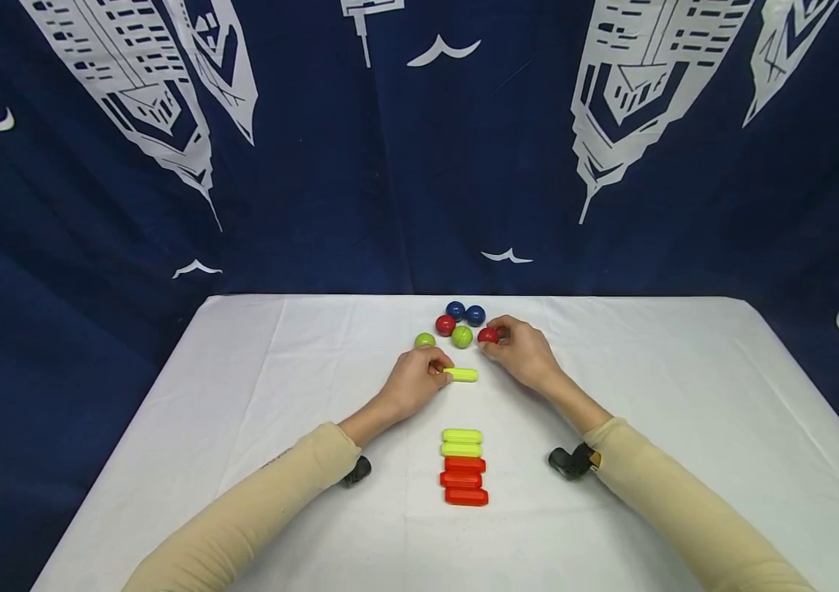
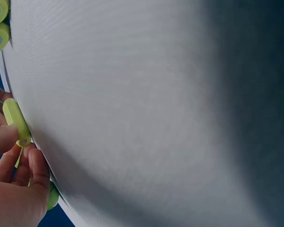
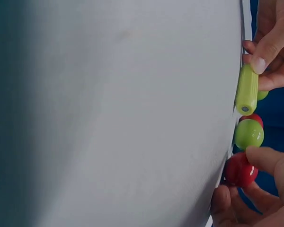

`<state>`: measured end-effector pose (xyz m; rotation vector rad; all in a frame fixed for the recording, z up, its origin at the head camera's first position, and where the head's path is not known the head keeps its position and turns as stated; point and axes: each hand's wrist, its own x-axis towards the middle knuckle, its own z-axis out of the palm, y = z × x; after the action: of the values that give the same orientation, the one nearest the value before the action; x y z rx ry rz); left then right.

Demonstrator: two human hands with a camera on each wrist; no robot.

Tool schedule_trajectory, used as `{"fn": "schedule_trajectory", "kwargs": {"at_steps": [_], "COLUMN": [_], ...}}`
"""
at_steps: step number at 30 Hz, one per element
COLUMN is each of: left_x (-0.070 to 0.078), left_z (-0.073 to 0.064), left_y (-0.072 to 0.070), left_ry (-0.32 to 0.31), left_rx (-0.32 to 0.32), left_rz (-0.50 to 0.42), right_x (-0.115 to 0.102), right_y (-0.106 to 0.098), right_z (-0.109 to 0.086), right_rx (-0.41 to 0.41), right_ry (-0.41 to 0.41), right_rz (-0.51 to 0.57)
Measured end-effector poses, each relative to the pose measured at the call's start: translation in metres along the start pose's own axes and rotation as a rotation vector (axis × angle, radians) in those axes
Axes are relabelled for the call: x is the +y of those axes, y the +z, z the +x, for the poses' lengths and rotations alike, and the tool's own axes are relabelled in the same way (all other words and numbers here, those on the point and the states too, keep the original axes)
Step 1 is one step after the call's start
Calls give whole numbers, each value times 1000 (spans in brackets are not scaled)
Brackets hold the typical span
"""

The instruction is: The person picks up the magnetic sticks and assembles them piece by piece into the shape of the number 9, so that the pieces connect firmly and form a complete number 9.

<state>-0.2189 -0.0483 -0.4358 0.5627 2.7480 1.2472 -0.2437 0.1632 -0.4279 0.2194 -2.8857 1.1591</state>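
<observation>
Between thumb and fingers, my left hand [image 1: 412,383] pinches one end of a yellow-green ribbed stick [image 1: 463,375], which points to the right. A small grey disc shows in the stick's end [image 3: 245,109] in the right wrist view. To its upper right, my right hand [image 1: 527,355] holds a red ball [image 1: 488,335] by the fingertips. A green ball [image 1: 462,337] lies just left of that red ball, apart from it in the head view. Another green ball [image 1: 424,339] is partly hidden behind my left hand.
Two blue balls [image 1: 455,311] and a second red ball [image 1: 444,326] lie toward the table's far edge. Nearer me, two yellow-green sticks [image 1: 461,450] and three red sticks [image 1: 461,479] form a column on the white cloth [image 1: 301,362]. A dark blue curtain [image 1: 404,164] hangs behind.
</observation>
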Motion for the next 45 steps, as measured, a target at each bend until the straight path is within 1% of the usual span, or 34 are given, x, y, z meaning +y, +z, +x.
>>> {"fn": "schedule_trajectory", "kwargs": {"at_steps": [2, 4, 8, 11, 14, 18, 21, 25, 27, 29, 32, 34, 38, 45], "left_x": [0, 0, 0, 0, 0, 0, 2, 4, 3, 0, -7, -11, -14, -12], "left_z": [0, 0, 0, 0, 0, -1, 0, 5, 9, 13, 16, 16, 11, -1], "left_y": [1, 1, 0, 0, 1, 1, -2, -10, -15, -18, -20, -21, -21, -21], "left_ry": [3, 10, 19, 22, 17, 14, 14, 0, -16, -39, -62, -66, -51, -9], "left_rx": [-2, 0, 10, 13, 13, 21, 68, 188, 217, 204, 147, 117, 83, 17], "left_rz": [1, 3, 12, 11, 2, -8, 12, 54, 72, 83, 90, 76, 36, -12], "right_x": [1, 2, 3, 3, 2, 1, 0, 0, 1, 1, 3, 4, 6, 9], "right_y": [-2, -5, -11, -13, -14, -13, -13, -12, -12, -12, -11, -10, -9, -10], "right_z": [-3, -8, -18, -25, -29, -31, -32, -33, -32, -33, -33, -34, -36, -36], "right_rx": [-18, -55, -167, -240, -271, -273, -271, -266, -262, -259, -260, -258, -247, -233], "right_ry": [-13, -36, -122, -162, -166, -164, -160, -163, -162, -159, -155, -153, -144, -157], "right_rz": [12, 31, 56, 60, 58, 54, 55, 46, 46, 51, 69, 80, 91, 82]}}
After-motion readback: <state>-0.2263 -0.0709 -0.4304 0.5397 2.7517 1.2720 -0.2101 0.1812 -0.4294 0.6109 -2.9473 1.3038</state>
